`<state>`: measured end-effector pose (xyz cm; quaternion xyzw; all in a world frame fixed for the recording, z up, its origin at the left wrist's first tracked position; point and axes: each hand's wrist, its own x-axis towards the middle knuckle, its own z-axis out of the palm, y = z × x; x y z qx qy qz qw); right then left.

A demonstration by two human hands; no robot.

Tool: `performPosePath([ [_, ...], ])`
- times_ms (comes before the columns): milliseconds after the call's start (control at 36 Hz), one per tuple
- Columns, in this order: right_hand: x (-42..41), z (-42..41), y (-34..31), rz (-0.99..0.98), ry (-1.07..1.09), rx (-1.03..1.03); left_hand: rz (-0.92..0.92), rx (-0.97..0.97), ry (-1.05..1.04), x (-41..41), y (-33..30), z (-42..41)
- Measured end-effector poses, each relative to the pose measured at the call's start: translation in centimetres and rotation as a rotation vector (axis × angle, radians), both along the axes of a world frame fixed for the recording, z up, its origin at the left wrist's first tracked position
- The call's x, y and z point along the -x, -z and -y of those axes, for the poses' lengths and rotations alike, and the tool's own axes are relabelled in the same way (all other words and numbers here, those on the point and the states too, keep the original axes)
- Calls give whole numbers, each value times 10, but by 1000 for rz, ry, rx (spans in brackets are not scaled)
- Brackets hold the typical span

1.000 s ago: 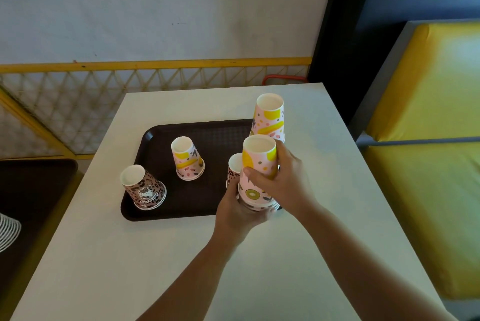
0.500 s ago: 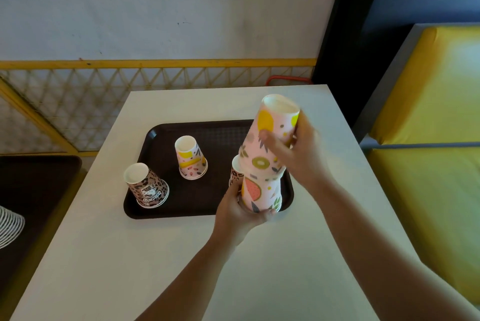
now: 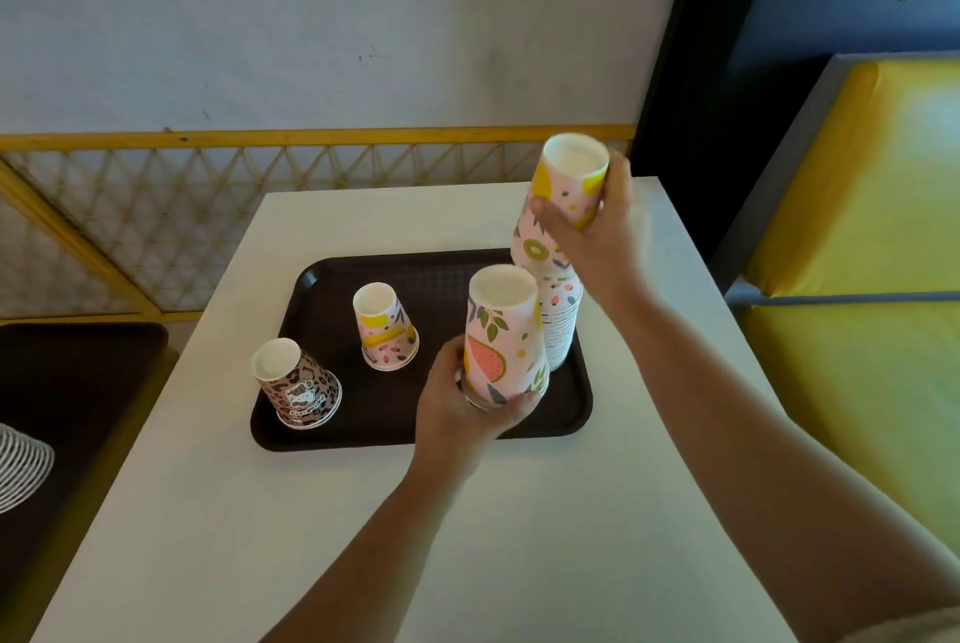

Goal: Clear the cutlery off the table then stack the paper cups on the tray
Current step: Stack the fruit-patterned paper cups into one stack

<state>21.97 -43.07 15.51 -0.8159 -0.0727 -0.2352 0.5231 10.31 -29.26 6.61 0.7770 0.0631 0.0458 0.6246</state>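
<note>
While four upside-down paper cup stacks taper on the textured brown tray (image 3: pixel 332 278), the left hand (image 3: pixel 467 413) clasps the watermelon-print stack (image 3: pixel 504 341). The right hand's (image 3: pixel 597 237) grip is closed round the tall fruit-print stack (image 3: pixel 550 273).

Looks like a fast-food cafe: dark brown plastic serving tray (image 3: pixel 332 278) w/ printed paper cups (image 3: pixel 387 328), white table (image 3: pixel 322 512), yellow padded booth seat (image 3: pixel 857 185).

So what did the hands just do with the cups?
The right hand lifted the upper cups off and set them on the tall stack behind. The left hand kept holding the fruit cup. The other two cups and the tray stayed put.
</note>
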Motion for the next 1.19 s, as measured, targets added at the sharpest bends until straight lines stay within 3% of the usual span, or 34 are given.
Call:
performPosePath([
  [194, 27, 3, -15, 114, -101, -112, 157, -42, -35, -27, -40, -3],
  [333, 34, -3, -37, 140, -294, -25, 262, -96, -13, -52, -80, 5],
  [556, 10, -5, -65, 232, -102, -84, 383, -148, 121, -91, -130, 9],
  [750, -14, 4, -45, 186, 52, -28, 129, 132, 16, -96, -110, 11],
  [1028, -23, -5, 21, -94, 1, 1, -99, 182, 39, -105, -69, 35],
  [1195, -19, -9, 39, -91, -16, -39, -118, 242, 36, -107, -53, 39],
])
